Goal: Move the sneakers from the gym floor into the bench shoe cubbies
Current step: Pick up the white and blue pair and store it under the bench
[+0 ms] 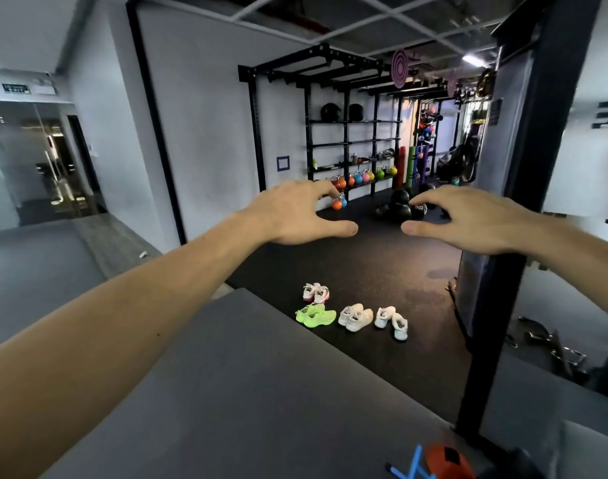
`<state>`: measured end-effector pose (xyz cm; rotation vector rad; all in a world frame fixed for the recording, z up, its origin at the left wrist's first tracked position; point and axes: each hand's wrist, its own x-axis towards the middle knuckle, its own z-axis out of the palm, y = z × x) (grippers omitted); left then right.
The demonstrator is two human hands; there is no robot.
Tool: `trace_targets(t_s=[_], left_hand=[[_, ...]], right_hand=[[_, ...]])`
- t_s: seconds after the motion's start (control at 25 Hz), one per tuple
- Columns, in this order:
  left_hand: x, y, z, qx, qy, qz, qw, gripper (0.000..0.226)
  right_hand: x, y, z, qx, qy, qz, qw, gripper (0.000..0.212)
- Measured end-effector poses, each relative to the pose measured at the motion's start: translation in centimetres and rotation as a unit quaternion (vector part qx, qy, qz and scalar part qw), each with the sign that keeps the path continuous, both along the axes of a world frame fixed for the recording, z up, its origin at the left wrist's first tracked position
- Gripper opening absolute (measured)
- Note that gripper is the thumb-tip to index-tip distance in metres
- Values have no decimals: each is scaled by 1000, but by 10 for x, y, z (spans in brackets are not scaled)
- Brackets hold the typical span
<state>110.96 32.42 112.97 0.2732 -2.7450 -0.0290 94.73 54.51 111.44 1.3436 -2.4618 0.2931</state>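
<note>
Gym floor (382, 264) | four sneaker pairs (351, 312) sit untouched beyond the grey bench top (226, 375) | left hand (292, 212) and right hand (468, 219) hover spread, empty, well above | sneakers lie below, nearer the left hand
</note>
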Motion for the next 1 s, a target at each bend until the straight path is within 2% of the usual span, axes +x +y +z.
trace_targets(t_s=[0.36,0.64,0.8,1.0], left_hand=[[-167,-191,-12,4,-18,-21,1000,83],[-329,-328,-21,-15,-7,-83,996,82],[-429,-384,-16,4,-11,-143,990,79],[-568,-420,-22,19,-24,-210,977,80]], right_hand=[[-167,-177,-6,2,-14,-30,999,86],[-304,-294,-21,12,-13,-93,996,89],[-375,-339,-20,5,-35,-144,989,91],[-481,-372,-28,2,-39,-207,978,80]])
